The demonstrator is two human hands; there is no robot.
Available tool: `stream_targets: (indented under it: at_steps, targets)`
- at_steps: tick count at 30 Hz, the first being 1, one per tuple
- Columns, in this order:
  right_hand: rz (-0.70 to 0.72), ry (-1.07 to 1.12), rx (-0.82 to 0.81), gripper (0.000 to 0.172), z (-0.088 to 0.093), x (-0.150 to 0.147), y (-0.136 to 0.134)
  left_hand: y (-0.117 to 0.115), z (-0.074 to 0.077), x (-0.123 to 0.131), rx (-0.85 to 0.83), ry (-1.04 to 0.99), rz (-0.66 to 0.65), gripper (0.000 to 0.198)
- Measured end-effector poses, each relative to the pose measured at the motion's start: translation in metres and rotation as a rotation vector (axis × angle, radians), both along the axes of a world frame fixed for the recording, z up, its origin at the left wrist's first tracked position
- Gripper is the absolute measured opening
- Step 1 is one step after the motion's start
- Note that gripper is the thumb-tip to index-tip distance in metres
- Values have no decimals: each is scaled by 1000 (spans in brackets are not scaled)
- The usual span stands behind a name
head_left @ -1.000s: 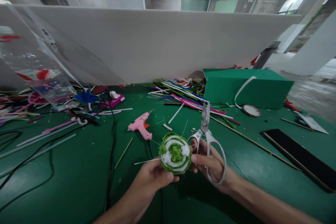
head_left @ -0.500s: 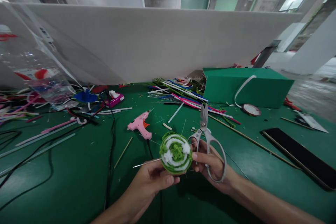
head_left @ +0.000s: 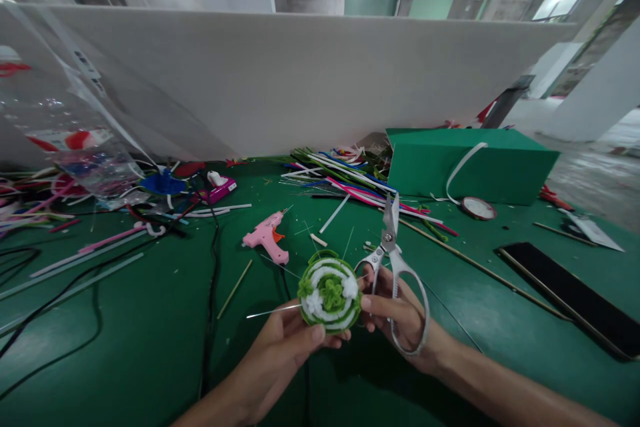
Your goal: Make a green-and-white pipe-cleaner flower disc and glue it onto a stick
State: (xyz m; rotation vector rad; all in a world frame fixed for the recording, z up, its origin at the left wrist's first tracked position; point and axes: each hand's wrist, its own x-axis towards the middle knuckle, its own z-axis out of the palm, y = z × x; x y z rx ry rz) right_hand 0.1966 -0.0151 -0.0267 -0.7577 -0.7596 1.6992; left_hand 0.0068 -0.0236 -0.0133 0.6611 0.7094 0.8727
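Note:
A round green-and-white coil of fuzzy pipe cleaners (head_left: pixel 330 291) is held up over the table, its spiral face toward me and thin wires sticking out around it. My left hand (head_left: pixel 287 347) grips its lower left edge, thumb on the front and fingers partly hidden behind. From the right, my right hand (head_left: pixel 400 307) is closed round the handles of metal scissors (head_left: pixel 390 240), whose blades point up and stand slightly apart. That hand's thumb and fingertips also touch the coil's right edge. Just beyond lies a pink glue gun (head_left: pixel 267 237).
Colourful pipe cleaners (head_left: pixel 350 177) lie in a pile at the back. A green box (head_left: pixel 473 167) and a roll of tape (head_left: pixel 479 208) are at right rear, a black phone (head_left: pixel 570 297) at right. A plastic bottle (head_left: pixel 75 133) and cables (head_left: pixel 209 320) occupy the left.
The coil and both hands have shifted slightly left. My left thumb has come up onto the coil's lower front. The scissors remain in my right hand.

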Motion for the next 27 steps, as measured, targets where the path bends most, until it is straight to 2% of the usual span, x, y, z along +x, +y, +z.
stream_targets:
  at_steps: [5, 14, 19, 24, 27]
  targets:
    - [15, 1, -9, 35, -1, 0, -1, -2, -4, -2, -22, 7, 21, 23]
    - [13, 14, -22, 36, 3, -2, -1, -1, -2, 0, -61, 51, 48, 23]
    - [0, -33, -18, 36, 3, 0, 0, 0, -1, -1, -49, 118, 104, 31]
    - [-7, -106, 81, 38, 4, 0, 0, 2, -1, -2, -23, 91, 121, 26]
    - [21, -176, 164, 36, 3, 0, 0, 3, -3, -2, -79, 78, 194, 19]
